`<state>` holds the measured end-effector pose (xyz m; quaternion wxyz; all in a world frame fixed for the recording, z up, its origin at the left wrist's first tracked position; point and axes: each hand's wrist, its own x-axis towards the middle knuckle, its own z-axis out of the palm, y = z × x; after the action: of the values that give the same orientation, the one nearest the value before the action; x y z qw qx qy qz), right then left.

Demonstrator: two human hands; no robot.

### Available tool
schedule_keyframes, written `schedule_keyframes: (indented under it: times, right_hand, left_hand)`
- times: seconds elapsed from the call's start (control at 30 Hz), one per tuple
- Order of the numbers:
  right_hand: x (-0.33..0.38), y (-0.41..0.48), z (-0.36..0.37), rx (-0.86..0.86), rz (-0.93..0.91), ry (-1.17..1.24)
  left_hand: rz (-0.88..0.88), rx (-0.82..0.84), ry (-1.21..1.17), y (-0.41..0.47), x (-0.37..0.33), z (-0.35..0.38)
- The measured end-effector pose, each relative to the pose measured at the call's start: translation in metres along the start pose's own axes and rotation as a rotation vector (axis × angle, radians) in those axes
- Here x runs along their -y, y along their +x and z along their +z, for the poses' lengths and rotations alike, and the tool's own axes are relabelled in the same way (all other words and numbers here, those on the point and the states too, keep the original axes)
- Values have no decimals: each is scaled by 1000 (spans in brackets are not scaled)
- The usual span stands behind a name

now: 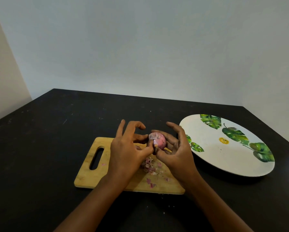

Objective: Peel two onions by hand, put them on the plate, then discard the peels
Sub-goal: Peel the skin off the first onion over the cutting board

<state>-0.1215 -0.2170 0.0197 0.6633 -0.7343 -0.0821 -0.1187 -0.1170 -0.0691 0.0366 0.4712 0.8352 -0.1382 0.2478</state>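
Onion (157, 141), pink and partly peeled, is held in the air between both hands, over the far edge of the board. The black table (40, 148) carries a leaf-printed white plate (224, 158) on the right and a wooden cutting board (90, 178) with a handle slot at centre. The right hand (175, 148) cradles the onion from the right and below, fingers curled round it, forefinger lifted. The left hand (128, 148) pinches the onion's near end with thumb and forefinger, its other fingers spread upward. The roundish onion's end, where the skin lines meet, faces the person. Small pink peels (148, 166) lie on the board beneath the hands.
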Motion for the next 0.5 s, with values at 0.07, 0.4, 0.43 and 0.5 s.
schedule_keyframes:
  times: [0.07, 0.4, 0.43, 0.5]
  right_hand:
    - [0, 0, 0, 5, 5, -4]
    - [1, -2, 4, 19, 30, 13]
    - [0, -1, 4, 13, 36, 26]
    - [0, 0, 2, 5, 44, 44]
  left_hand:
    - [18, -20, 54, -1, 0, 1]
    - [15, -55, 95, 2, 4, 0]
    - [18, -63, 75, 3, 5, 0]
    - [25, -71, 22, 5, 3, -2]
